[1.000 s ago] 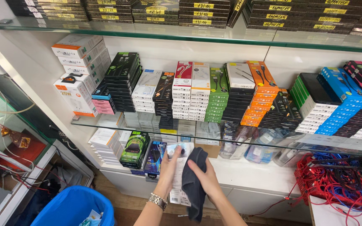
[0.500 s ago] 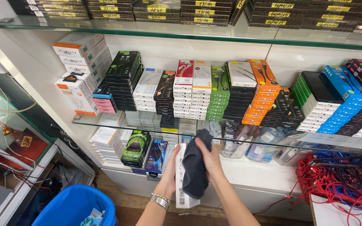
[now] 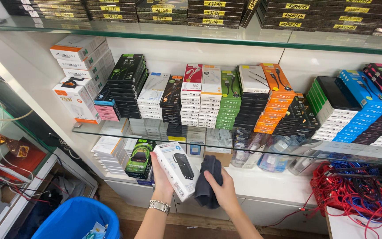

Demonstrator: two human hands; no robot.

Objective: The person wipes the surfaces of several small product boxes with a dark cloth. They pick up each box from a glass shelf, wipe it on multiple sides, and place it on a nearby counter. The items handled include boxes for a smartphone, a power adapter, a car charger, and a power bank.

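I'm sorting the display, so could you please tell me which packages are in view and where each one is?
White box: flat, dark device pictured, in left hand.
Dark cloth: in right hand, beside the box.
Orange boxes: stack, middle glass shelf.
Green boxes: stack, left of orange.
Black-green box: bottom shelf.

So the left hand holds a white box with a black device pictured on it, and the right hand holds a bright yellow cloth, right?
Not quite: in the head view the right hand holds a dark grey cloth, not yellow. The left hand does hold the white box with a black device pictured on it.
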